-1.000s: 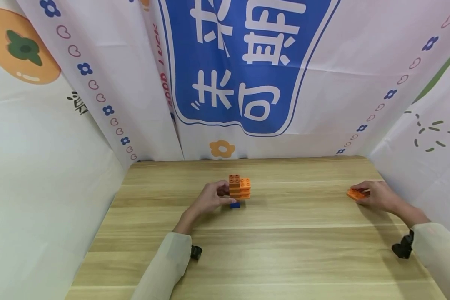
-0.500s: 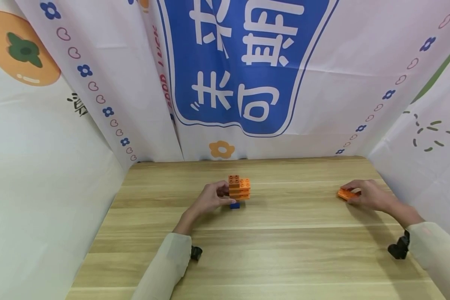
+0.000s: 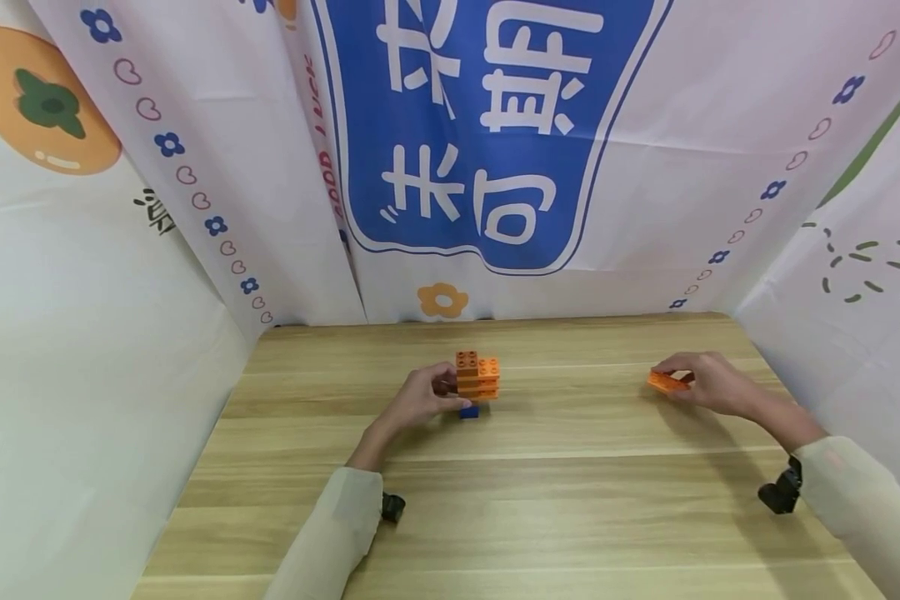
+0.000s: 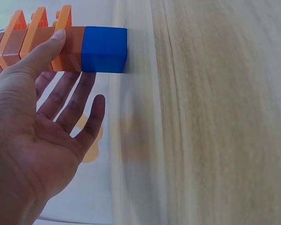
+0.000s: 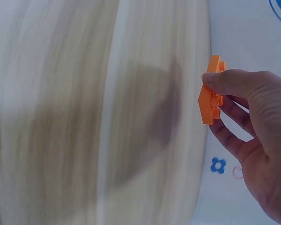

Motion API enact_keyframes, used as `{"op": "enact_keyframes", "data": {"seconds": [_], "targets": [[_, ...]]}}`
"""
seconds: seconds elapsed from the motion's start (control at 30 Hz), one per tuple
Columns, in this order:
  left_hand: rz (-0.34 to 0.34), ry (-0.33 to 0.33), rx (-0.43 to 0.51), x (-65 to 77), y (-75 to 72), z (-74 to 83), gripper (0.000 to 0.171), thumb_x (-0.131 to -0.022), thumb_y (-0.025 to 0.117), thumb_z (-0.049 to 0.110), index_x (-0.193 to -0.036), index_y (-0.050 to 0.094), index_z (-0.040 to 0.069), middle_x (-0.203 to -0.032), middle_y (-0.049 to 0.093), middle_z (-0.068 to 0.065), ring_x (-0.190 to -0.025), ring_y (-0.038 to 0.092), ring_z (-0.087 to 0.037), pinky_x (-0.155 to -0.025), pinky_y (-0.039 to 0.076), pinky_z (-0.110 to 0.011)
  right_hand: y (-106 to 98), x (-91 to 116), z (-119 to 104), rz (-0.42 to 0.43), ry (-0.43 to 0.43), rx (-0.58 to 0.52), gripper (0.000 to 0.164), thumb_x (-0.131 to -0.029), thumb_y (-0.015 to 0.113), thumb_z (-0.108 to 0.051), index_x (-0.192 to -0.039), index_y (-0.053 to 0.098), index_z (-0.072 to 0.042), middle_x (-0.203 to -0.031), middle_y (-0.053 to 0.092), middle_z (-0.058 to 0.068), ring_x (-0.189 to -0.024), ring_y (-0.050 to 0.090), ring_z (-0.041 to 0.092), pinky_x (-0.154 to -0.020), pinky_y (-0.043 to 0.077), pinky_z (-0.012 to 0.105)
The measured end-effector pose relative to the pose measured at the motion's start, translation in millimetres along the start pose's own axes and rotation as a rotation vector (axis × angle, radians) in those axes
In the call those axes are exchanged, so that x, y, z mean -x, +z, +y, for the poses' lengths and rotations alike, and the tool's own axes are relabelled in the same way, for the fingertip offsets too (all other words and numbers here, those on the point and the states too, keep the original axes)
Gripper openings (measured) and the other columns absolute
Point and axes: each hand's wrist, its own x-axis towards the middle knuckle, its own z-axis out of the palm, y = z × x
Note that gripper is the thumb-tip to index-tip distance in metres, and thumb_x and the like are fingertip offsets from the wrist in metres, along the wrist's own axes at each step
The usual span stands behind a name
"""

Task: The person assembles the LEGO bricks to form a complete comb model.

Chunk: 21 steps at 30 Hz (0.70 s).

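Observation:
My left hand (image 3: 423,393) grips a tower of building blocks between thumb and fingers. Brown blocks (image 4: 41,41) alternate with thin orange plates (image 4: 62,18) that jut out to one side, and a blue block (image 4: 104,49) forms the bottom. In the head view a brown block (image 3: 467,362) tops the tower, which stands upright left of the table's middle. My right hand (image 3: 716,383) pinches a flat orange studded plate (image 5: 209,96) by its edges. That plate is held above the table on the right, its shadow falling below, some distance from the tower.
The wood-grain table (image 3: 540,517) spreads around both hands. A white printed curtain (image 3: 667,208) hangs right behind its back edge, with more cloth on the left and right sides. Black wrist cameras (image 3: 780,492) are strapped at both sleeves.
My right hand has moved left with the orange plate, closer to the tower, and has risen a little. My left hand keeps its grip on the tower in the same place.

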Motion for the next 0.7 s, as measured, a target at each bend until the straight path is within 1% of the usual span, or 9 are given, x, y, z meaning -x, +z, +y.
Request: {"op": "enact_keyframes", "data": {"seconds": [0.17,0.3,0.53,0.7], "targets": [[0.001,0.007,0.0,-0.6,0.0,-1.2,0.037,-0.09,0.087,0.016,-0.121,0.068,0.008,-0.115,0.074,-0.008,-0.101,0.072,-0.021,-0.09,0.062,-0.037,0,-11,-15,-0.003,-0.029,-0.003,0.042,-0.077,0.091,0.004,-0.117,0.078,0.0,-0.112,0.078,0.014,-0.096,0.075,0.031,-0.073,0.064,0.038],[0.008,-0.006,0.003,-1.5,0.0,-0.9,0.039,-0.089,0.088,0.015,-0.122,0.067,0.009,-0.117,0.073,-0.009,-0.103,0.072,-0.023,-0.091,0.062,-0.038,2,-21,-25,0.006,-0.075,-0.016,0.042,-0.077,0.091,0.005,-0.117,0.078,-0.001,-0.113,0.078,0.013,-0.095,0.075,0.03,-0.073,0.064,0.038],[0.007,-0.01,0.042,-2.9,0.9,-1.0,0.039,-0.089,0.087,0.011,-0.122,0.065,0.007,-0.118,0.072,-0.012,-0.104,0.072,-0.025,-0.09,0.063,-0.037,6,-36,-39,0.019,-0.122,-0.044,0.043,-0.075,0.092,0.007,-0.115,0.079,-0.003,-0.112,0.079,0.011,-0.091,0.076,0.022,-0.071,0.064,0.036],[0.008,-0.01,0.036,-2.4,0.8,0.1,0.041,-0.089,0.087,0.01,-0.123,0.065,0.006,-0.12,0.072,-0.012,-0.105,0.072,-0.026,-0.09,0.062,-0.037,7,-47,-49,0.013,-0.158,-0.049,0.044,-0.075,0.092,0.007,-0.116,0.079,-0.003,-0.113,0.078,0.011,-0.09,0.075,0.02,-0.071,0.064,0.037]]}}
